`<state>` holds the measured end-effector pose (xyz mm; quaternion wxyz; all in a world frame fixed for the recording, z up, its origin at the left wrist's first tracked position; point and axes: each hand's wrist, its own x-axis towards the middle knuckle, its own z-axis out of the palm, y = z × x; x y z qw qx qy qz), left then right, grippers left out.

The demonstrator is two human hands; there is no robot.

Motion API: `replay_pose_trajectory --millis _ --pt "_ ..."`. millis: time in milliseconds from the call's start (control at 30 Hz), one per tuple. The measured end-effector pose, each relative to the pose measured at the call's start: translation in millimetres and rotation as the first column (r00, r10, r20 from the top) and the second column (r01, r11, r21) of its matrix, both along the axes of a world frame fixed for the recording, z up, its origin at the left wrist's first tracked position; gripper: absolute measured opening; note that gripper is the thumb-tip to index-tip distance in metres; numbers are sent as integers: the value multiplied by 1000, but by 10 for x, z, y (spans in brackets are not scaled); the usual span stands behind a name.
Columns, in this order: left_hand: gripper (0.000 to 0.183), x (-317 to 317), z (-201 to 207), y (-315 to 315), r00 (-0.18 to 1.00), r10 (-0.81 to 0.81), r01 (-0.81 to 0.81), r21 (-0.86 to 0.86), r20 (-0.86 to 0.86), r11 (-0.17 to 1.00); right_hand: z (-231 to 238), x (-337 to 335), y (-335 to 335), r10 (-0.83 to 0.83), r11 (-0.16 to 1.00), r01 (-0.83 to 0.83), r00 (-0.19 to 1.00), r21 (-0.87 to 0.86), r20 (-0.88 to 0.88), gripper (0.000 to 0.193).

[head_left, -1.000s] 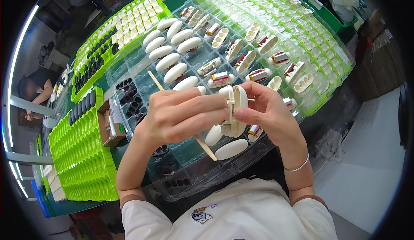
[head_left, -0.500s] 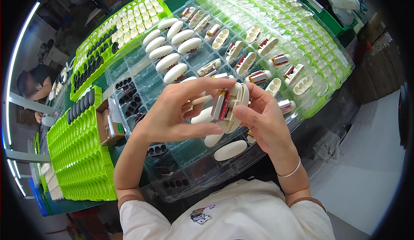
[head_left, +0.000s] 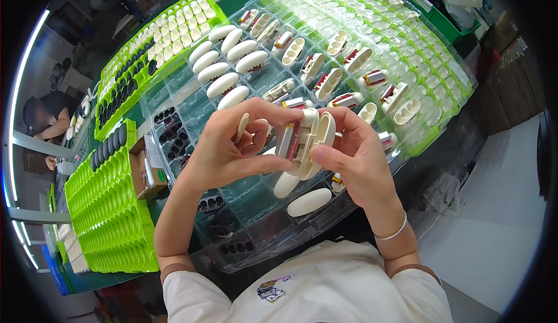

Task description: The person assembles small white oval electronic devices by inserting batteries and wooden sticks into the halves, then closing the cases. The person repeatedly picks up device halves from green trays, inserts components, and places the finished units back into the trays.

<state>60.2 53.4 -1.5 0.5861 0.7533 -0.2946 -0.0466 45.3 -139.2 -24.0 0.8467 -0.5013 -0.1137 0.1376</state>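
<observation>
Over the clear tray, my left hand [head_left: 224,149] pinches a silver battery [head_left: 285,143] with a red circuit board [head_left: 296,140] along its side. A slim cream stick [head_left: 242,128] is tucked between that hand's curled fingers. My right hand [head_left: 363,163] grips a cream oval shell [head_left: 323,137] from the right, thumb on its near face. The battery sits against the open inner side of the shell; whether it is attached there, I cannot tell. Just below lie a closed white oval case [head_left: 309,203] and another white case [head_left: 285,185], partly covered by my hands.
The clear compartment tray [head_left: 261,207] carries white cases, cream shells with batteries and black parts. Green trays stand left [head_left: 107,207], far left [head_left: 174,35] and right under clear covers [head_left: 418,85]. A small cardboard box [head_left: 145,172] sits left. A co-worker [head_left: 49,114] is farther left.
The battery and shell have shifted slightly left and tilted, showing more of the shell's inside. The cream stick has swung from pointing right to nearly upright between my left fingers.
</observation>
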Motion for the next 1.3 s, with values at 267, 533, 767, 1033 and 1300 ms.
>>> replay_pose_trajectory --millis 267,533,767,1033,1300 --pt "43 11 -57 -19 995 -13 2 -115 -96 993 5 20 0 30 999 -29 999 16 -44 38" --pt "42 -6 -112 -58 992 -13 -7 -159 -123 987 -59 46 4 106 985 -93 991 146 -86 39" --pt "45 -36 -136 -107 999 1 -7 -143 -38 990 -111 47 8 250 946 -216 961 243 -117 47" --pt "51 -56 -91 -200 923 235 -263 53 306 963 -160 -28 163 199 900 -139 974 414 -105 45" --pt "50 -149 19 -156 869 225 -373 286 440 883 -230 -75 241 157 855 -33 968 518 -198 42"
